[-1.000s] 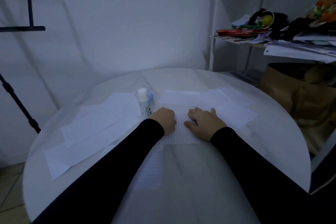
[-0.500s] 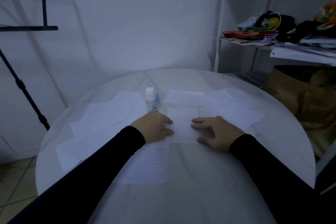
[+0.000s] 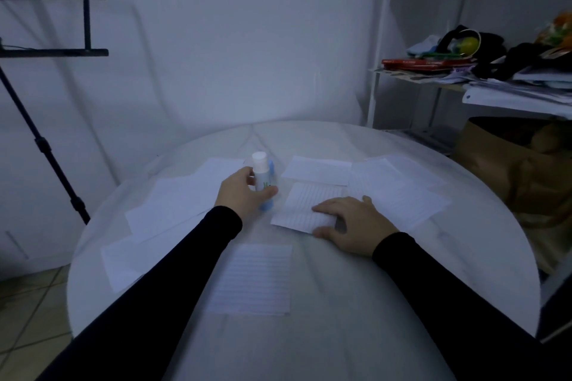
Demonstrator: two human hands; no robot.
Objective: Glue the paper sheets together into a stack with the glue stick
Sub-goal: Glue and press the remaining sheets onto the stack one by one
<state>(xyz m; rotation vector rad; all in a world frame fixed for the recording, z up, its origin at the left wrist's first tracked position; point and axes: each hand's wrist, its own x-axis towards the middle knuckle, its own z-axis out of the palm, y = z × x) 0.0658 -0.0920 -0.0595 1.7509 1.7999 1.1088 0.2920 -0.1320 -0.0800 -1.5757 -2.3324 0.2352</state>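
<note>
Two hands: left (image 3: 243, 192) grips cylindrical glue stick (image 3: 261, 178), right (image 3: 353, 224) flattens lined sheet (image 3: 309, 206).

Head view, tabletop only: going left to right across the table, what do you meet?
Plain sheets → left hand → glue stick → lined sheet → right hand → printed sheets.

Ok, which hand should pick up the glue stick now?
Left. The left hand is already curling around the upright glue stick, while the right hand lies flat on the lined sheet, pinning it to the table.
</note>
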